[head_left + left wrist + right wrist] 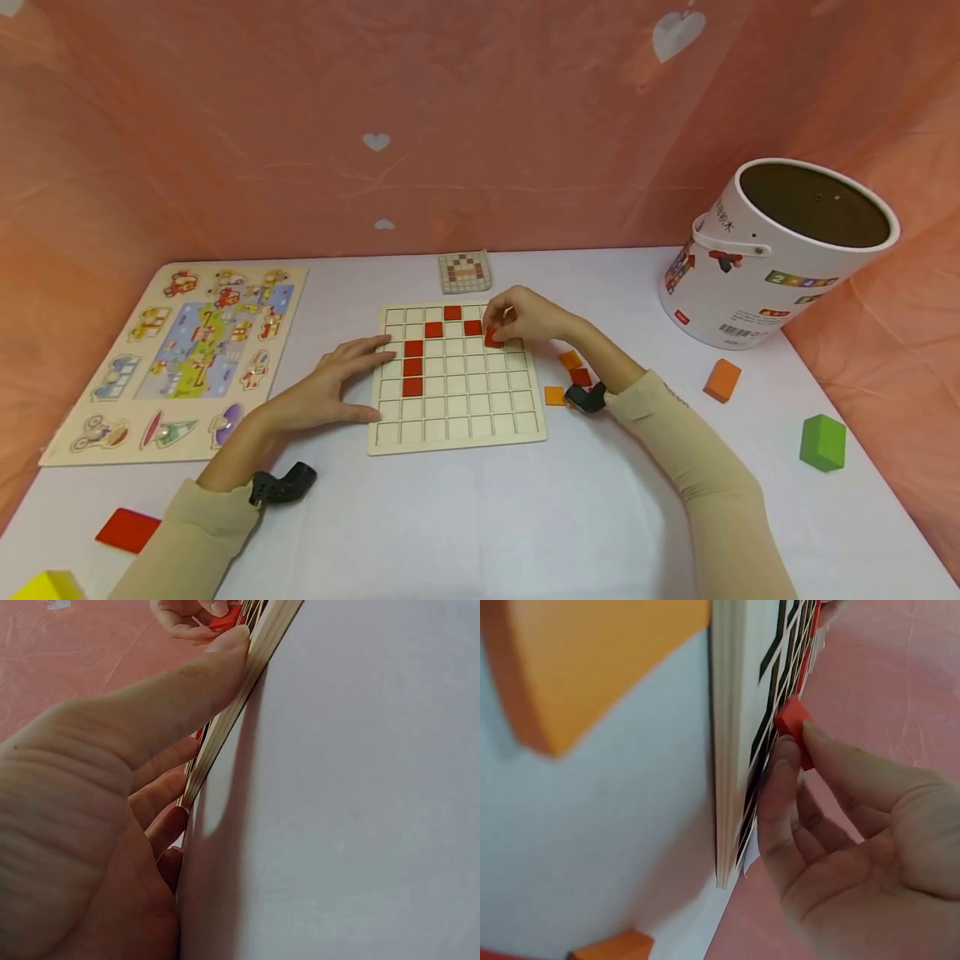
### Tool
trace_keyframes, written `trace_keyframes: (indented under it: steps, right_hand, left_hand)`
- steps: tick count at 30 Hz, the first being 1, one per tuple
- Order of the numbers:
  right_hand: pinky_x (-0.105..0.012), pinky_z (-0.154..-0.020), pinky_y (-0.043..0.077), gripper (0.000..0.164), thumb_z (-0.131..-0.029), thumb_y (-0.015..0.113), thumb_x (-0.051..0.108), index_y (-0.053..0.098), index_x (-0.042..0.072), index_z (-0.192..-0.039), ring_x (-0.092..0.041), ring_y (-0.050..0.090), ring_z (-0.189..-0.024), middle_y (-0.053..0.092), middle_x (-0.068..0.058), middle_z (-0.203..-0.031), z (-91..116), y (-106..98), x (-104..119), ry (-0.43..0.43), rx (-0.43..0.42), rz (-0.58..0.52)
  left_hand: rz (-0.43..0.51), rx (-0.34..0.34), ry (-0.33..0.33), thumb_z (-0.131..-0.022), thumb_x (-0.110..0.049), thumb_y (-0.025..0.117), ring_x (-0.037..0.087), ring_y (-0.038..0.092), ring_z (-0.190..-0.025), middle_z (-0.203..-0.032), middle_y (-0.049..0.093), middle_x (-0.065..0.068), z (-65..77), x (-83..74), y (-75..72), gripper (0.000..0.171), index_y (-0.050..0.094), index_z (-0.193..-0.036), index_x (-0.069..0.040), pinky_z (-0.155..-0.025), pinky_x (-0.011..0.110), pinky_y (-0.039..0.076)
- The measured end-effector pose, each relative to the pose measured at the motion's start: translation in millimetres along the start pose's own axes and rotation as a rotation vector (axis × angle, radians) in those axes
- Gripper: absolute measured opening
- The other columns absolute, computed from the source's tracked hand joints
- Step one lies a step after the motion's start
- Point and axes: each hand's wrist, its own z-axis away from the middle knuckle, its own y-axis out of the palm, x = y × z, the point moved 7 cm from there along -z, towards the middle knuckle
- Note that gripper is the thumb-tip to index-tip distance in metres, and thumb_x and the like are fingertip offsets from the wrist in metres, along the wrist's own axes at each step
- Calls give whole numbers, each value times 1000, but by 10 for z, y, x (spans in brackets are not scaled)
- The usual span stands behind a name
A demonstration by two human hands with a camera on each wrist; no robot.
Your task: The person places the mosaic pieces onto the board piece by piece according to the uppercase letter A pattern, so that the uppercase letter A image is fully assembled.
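Observation:
A wooden grid board (457, 446) lies flat on the white table, with several red square tiles (413, 367) set in its cells as a column and a peak. My right hand (534, 315) pinches a red square tile (795, 718) between thumb and fingertips, over the board's upper right cells. Whether that tile is seated in its cell I cannot tell. At the board's left edge, my left hand (330, 383) rests with fingers spread, its thumb (187, 694) and fingertips touching the rim. Behind the board is a small pattern card (465, 283).
Loose orange tiles (554, 396) and a red tile (581, 377) lie right of the board, partly behind the right wrist. A picture puzzle board (296, 283) is at left. A white bucket (720, 292), orange block (722, 380) and green block (822, 443) stand at right.

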Motion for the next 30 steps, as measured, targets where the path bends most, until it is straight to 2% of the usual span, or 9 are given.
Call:
trace_keyframes:
  steps: [8,15,20,26,30]
  right_hand:
    - [-25,-67,44,9,-85,73,-7,71,-3,-92,-16,52,-72,62,-5,-77,-9,37,3,5,-5,34]
    - [-26,-69,45,7,-85,75,-3,69,2,-85,-17,53,-73,63,-4,-76,-5,39,-5,19,-27,82]
    - [-28,-71,46,6,-87,72,-3,71,0,-91,-17,54,-75,66,-4,-82,64,-5,31,13,-51,112]
    - [-31,-72,50,11,-88,70,-3,70,-3,-99,-22,58,-81,67,-7,-88,418,-194,15,-2,-157,71]
    - [-31,-76,50,14,-89,70,-1,70,-2,-103,-23,58,-85,67,-7,-91,780,-272,-158,60,-175,38]
  left_hand:
    - [-5,-3,7,-78,-30,85,42,15,-147,-161,24,17,11,6,-5,82,48,-146,-2,-109,67,10]
    - [-14,-3,3,-78,-31,85,42,15,-147,-161,25,17,12,3,-15,82,48,-146,-2,-109,67,10]
    - [2,0,-4,-78,-30,85,42,14,-147,-162,24,17,11,5,-10,82,47,-146,-3,-109,68,8]
    - [2,3,-1,-78,-31,85,42,14,-148,-162,24,16,2,6,9,83,47,-147,-3,-109,67,8]
    - [-10,0,-1,-78,-32,84,41,14,-148,-162,24,16,0,5,8,84,47,-147,-4,-109,67,9]
